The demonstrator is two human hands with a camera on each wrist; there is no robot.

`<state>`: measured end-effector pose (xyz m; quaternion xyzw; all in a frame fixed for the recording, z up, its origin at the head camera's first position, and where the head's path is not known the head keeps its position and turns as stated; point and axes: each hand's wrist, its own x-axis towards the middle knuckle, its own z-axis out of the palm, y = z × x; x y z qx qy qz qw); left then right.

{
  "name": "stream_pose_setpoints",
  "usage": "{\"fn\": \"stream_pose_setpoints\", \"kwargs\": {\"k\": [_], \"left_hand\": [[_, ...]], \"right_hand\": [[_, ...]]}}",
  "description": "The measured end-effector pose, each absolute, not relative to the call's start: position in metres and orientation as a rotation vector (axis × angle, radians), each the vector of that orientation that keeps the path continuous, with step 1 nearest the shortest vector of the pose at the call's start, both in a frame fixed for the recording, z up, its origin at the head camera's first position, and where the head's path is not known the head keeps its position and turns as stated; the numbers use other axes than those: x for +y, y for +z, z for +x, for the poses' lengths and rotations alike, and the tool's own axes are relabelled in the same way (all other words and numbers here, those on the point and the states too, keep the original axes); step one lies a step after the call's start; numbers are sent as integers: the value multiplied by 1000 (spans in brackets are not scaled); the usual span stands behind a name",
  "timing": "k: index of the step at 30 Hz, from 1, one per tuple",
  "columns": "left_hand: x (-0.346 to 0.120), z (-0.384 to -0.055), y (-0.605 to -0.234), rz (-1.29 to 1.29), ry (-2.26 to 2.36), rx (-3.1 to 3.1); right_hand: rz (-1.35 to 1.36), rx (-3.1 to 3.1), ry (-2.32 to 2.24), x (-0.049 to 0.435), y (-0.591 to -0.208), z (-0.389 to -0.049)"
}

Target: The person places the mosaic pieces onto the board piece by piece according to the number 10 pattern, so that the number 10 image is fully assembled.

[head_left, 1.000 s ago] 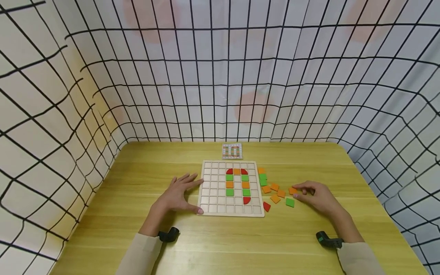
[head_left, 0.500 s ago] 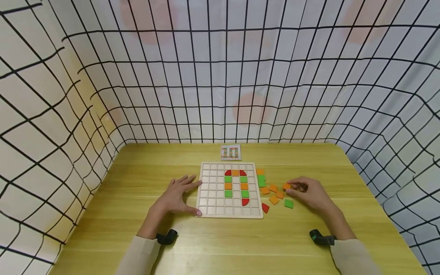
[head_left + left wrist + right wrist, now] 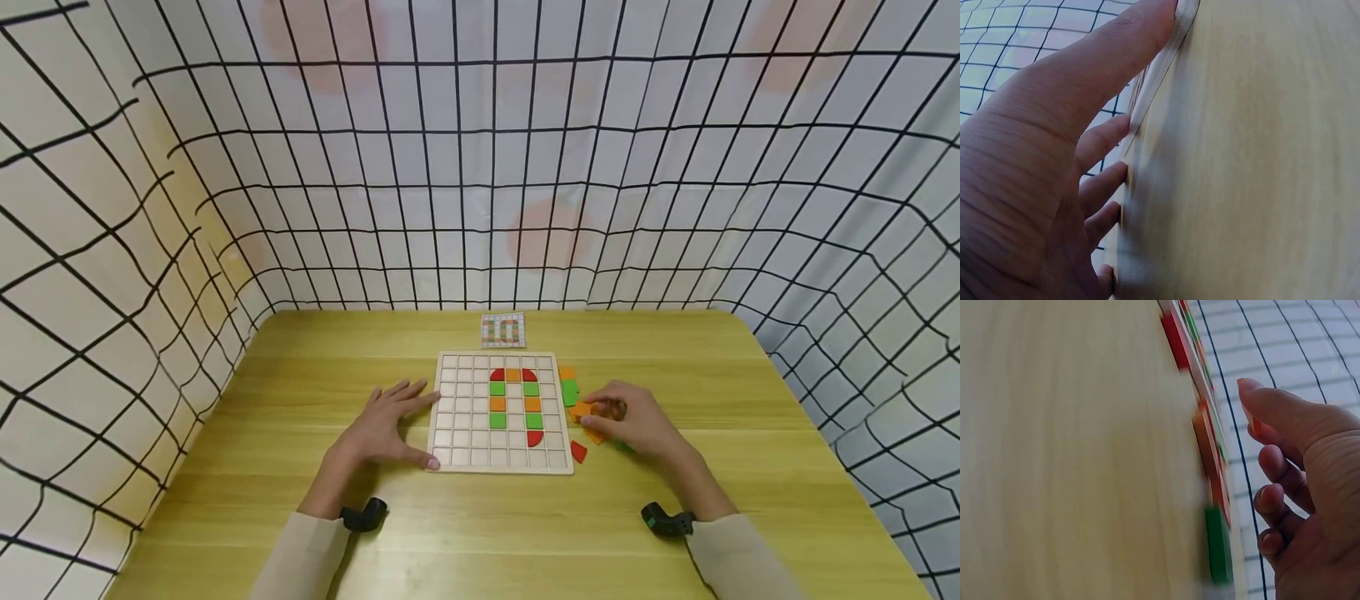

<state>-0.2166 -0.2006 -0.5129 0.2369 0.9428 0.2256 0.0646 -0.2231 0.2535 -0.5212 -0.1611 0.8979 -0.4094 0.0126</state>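
Observation:
A wooden grid board (image 3: 459,421) lies on the table, with red, orange and green tiles forming an arch in its cells. At its left edge rests my left hand (image 3: 385,427), thumb and index finger spread along the rim, the other fingers extended. My right hand (image 3: 637,417) pinches an orange square tile (image 3: 1256,427) between thumb and index finger. It is raised over the loose tiles just right of the board, partly hiding them. A red quarter-round tile (image 3: 578,452) and a green tile (image 3: 1217,544) lie on the table below that hand.
Behind the board lies a small pattern card (image 3: 503,331) with a coloured grid. More loose green tiles (image 3: 570,392) sit against the board's right side. A white wall (image 3: 480,167) with black grid lines encloses the wooden table (image 3: 480,533) at the back and sides.
My right hand has lifted the orange tile from the right end of the pile and carried it left toward the board. My left hand stays at the board's edge.

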Motion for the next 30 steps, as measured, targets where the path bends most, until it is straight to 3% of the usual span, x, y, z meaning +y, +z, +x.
{"fn": "stream_pose_setpoints", "kwargs": {"k": [18,30], "left_hand": [[-200,-217,-511,705,710,2837],[-199,-217,-509,691,710,2829]], "right_hand": [[-801,2712,-1232,180,-530,-216],[-815,2784,-1136,161,-528,-209]]}}
